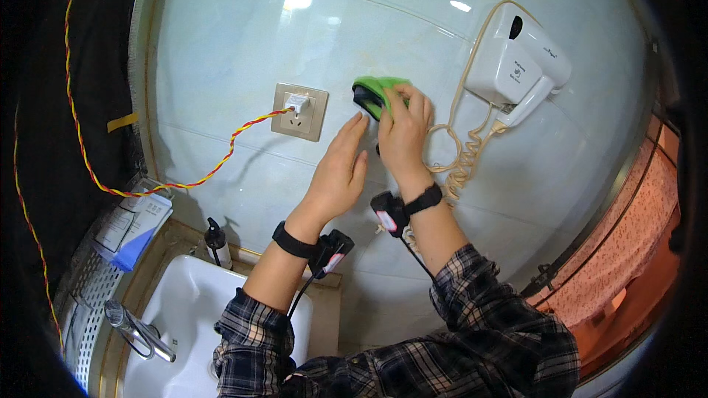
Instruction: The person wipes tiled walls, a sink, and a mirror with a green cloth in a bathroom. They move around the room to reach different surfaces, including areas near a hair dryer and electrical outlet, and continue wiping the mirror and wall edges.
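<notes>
In front of the pale tiled wall, my right hand (pixel 403 131) is closed on a bright green cloth (pixel 387 84). A dark, glossy piece (pixel 366 96) shows along the cloth's left side; its kind I cannot make out. My left hand (pixel 338 171) is just below and left of it, fingers straight and together, thumb apart. Its fingertips come close to the dark piece, and whether they touch it I cannot tell. Nothing shows in the left palm. Each wrist wears a black strap with a small black device.
A wall socket (pixel 310 124) with a white plug (pixel 296 103) and red-yellow twisted cord is left of my hands. A white hair dryer (pixel 509 66) with a coiled cord hangs at right. Lower left are a sink (pixel 184 280), a faucet (pixel 140 332) and a pump bottle (pixel 216 242).
</notes>
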`<state>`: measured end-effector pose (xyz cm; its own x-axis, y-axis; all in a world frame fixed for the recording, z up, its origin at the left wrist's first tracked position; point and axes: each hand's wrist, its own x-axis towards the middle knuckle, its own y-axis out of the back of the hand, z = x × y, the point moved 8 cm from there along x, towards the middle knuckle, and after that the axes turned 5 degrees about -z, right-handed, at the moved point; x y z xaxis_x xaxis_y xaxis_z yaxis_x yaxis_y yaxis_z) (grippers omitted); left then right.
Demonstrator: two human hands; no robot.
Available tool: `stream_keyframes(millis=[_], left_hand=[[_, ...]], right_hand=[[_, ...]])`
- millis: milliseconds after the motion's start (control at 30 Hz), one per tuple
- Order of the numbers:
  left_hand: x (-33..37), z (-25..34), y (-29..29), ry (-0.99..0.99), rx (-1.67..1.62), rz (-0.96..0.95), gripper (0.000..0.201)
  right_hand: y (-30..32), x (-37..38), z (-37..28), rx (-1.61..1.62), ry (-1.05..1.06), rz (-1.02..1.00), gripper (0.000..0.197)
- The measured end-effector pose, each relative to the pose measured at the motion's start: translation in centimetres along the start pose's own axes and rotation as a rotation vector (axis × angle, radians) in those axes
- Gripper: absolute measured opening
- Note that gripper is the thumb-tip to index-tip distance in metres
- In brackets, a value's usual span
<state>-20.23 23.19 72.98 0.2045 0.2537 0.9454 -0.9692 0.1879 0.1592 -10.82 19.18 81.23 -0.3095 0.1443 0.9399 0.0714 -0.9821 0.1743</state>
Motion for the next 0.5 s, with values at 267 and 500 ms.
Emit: stream_keyframes(millis=[267,500], left_hand=[[0.8,0.0,3.1,0.000,0.018,0.092,0.055],[-5.6,-4.0,2.0,0.206,0.044,0.066,0.053]], right_hand=[[-1.9,7.7,-0.8,-0.050,0.171,0.076,0.037],[-4.4,0.2,-2.1,-0.155,0.174,-0.156,0.047]])
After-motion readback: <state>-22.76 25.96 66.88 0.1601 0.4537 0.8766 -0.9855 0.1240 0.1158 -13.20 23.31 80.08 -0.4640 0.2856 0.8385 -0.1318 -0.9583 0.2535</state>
